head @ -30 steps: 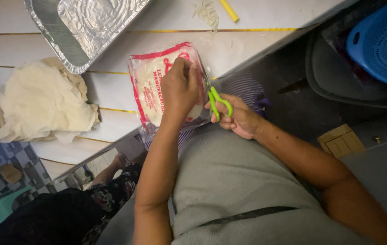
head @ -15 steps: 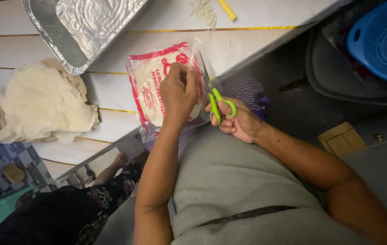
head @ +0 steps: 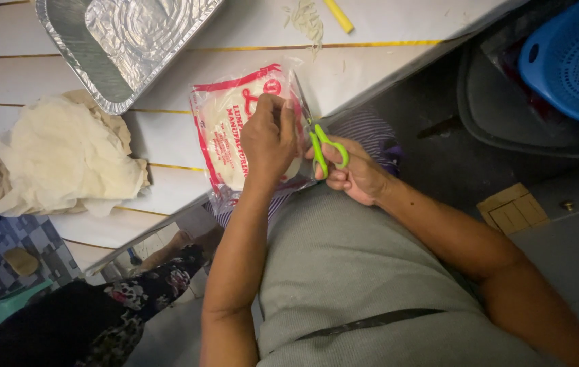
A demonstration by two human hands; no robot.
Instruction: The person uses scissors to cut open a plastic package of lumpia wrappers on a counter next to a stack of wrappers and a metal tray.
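You are in a home-style food preparation corner, likely a small kitchen work area. The white plank table (head: pixel 167 136) carries a foil baking tray (head: pixel 126 41), a heap of thin pale wrapper sheets (head: pixel 65 160) and a clear plastic packet of wrappers (head: pixel 228 129) (printed in red). A blue perforated colander (head: pixel 571 61) sits in a dark basin (head: pixel 507 129) on the grey floor, with checkered tiles (head: pixel 4 238) nearby.

Green scissors (head: pixel 327 146), red-and-white packet (head: pixel 228 126)
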